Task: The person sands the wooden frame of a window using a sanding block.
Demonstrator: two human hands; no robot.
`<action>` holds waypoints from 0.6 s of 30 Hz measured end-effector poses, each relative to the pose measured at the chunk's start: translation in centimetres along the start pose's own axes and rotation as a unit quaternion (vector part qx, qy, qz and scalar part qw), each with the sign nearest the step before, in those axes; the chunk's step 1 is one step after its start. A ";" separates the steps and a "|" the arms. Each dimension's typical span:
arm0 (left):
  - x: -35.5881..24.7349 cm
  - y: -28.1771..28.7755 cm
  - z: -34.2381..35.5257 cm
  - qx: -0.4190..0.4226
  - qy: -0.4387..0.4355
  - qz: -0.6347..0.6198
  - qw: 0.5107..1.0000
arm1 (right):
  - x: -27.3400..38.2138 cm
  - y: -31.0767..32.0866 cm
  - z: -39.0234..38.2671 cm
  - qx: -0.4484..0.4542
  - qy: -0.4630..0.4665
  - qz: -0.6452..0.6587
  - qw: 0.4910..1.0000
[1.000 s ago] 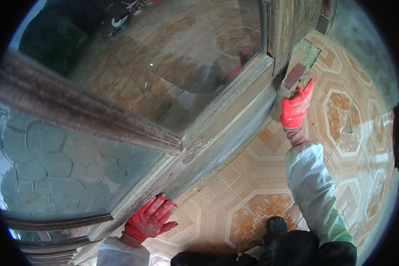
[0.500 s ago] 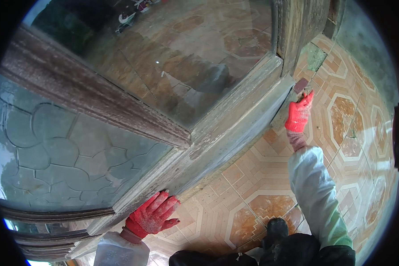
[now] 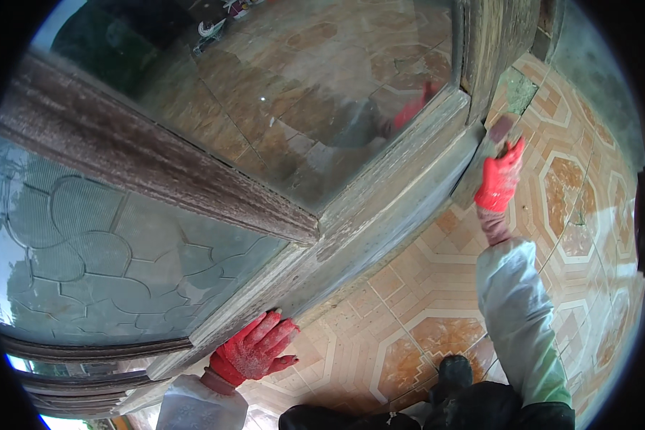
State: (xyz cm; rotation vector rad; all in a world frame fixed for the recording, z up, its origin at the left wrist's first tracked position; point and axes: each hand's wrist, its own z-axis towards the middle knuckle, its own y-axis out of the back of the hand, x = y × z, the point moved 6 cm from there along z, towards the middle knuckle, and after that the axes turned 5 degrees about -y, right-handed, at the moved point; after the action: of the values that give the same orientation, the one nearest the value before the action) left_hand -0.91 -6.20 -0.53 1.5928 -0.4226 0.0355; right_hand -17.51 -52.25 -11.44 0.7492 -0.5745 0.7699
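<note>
My right hand [image 3: 499,179], in a red glove, is stretched out to the far right end of a weathered wooden frame. Its fingers close round a flat tool with a maroon-brown rectangular head [image 3: 501,128]. That head is slightly blurred, and the fingers hide most of the grip, so its exact kind is unclear. It is beside the base of the wooden post [image 3: 498,64], low over the floor. My left hand [image 3: 254,349], also red-gloved, rests with fingers apart on the lower edge of the bottom rail [image 3: 380,179]. It holds nothing.
Clear glass [image 3: 301,107] fills the upper panel, patterned glass [image 3: 122,251] the lower left one. A dark wooden bar [image 3: 158,158] parts them. Patterned tiles [image 3: 444,287] cover the floor, with a bare greenish patch [image 3: 521,92] near the post. My dark shoe [image 3: 455,369] stands below.
The whole view has shifted a little. My right hand has moved slightly farther away with the tool, whose head is now tilted. A red glove reflection shows in the glass. My left hand stays put.
</note>
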 end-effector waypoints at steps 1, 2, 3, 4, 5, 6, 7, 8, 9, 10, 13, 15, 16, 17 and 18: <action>0.1 -0.1 -1.0 0.019 0.007 -0.001 1.000 | 4.9 0.9 1.1 0.053 -0.046 0.046 0.996; -0.1 0.0 -1.4 0.020 0.012 -0.002 1.000 | 7.6 1.7 2.0 0.094 -0.086 0.086 0.988; -0.1 0.0 -1.4 0.018 0.013 -0.002 1.000 | 8.2 1.9 1.9 0.095 -0.085 0.085 0.988; -0.2 0.1 -1.6 0.018 0.015 -0.004 1.000 | 9.3 2.4 1.7 0.068 -0.035 0.104 0.992; -0.2 0.3 -1.9 0.016 0.018 -0.006 1.000 | 10.2 3.0 1.6 0.039 0.017 0.121 0.992; -0.3 0.4 -2.0 0.012 0.022 -0.006 1.000 | 8.1 1.9 0.8 0.040 0.022 0.121 0.992; -0.3 0.6 -1.4 0.000 0.019 -0.005 1.000 | 3.3 0.2 -0.1 0.012 -0.002 0.045 0.999; -0.2 0.4 -0.8 -0.005 0.014 -0.009 1.000 | 0.4 -0.8 -0.7 -0.011 -0.027 -0.032 0.999; 0.0 0.5 -0.5 -0.004 0.012 -0.007 1.000 | 0.2 -0.7 -1.0 -0.013 -0.026 -0.028 0.999; 0.1 0.5 0.0 -0.008 0.012 -0.005 1.000 | -0.1 -0.4 -1.3 0.002 -0.035 -0.064 0.997; 0.1 0.1 -0.4 -0.001 0.017 0.003 1.000 | 6.0 1.9 -1.9 0.075 -0.077 -0.021 0.994; 0.1 0.4 -1.0 0.007 0.021 -0.001 1.000 | 11.0 3.4 -0.7 0.106 -0.096 0.059 0.988; 0.0 0.5 -1.2 0.012 0.024 -0.008 1.000 | 12.9 4.0 -0.3 0.073 -0.028 0.069 0.995; -0.2 0.4 -1.4 0.011 0.027 -0.014 0.999 | 14.2 4.6 -0.3 0.043 0.041 0.077 0.995; -0.2 0.5 -1.6 0.004 0.029 -0.012 1.000 | 13.5 4.5 -1.0 0.044 0.045 0.074 0.995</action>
State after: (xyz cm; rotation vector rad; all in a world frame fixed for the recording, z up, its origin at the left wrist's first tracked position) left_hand -0.86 -4.63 -0.03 1.6007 -0.3585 0.0636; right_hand -12.82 -43.82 -0.87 0.7546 -0.5203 0.9666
